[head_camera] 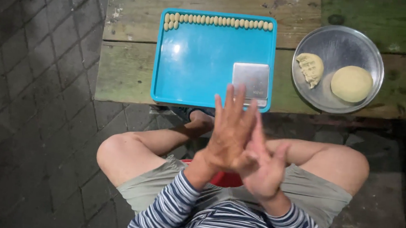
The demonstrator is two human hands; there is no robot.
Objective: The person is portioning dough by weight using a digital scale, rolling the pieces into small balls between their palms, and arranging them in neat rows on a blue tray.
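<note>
- Head view: the left hand [230, 129] and right hand [261, 171] press palm to palm over the lap, fingers spread and crossing; whether a dough piece sits between them, I cannot tell.
- Just beyond the fingertips, on the tabletop [125, 71], lies a blue tray [201, 57]; its long side runs left to right.
- A row of small dough pieces [218, 21] lines the tray's far edge.
- A scale [250, 81] sits at the near right corner, closest to the left hand.
- Right of it, a metal plate [343, 45] holds two dough lumps.
</note>
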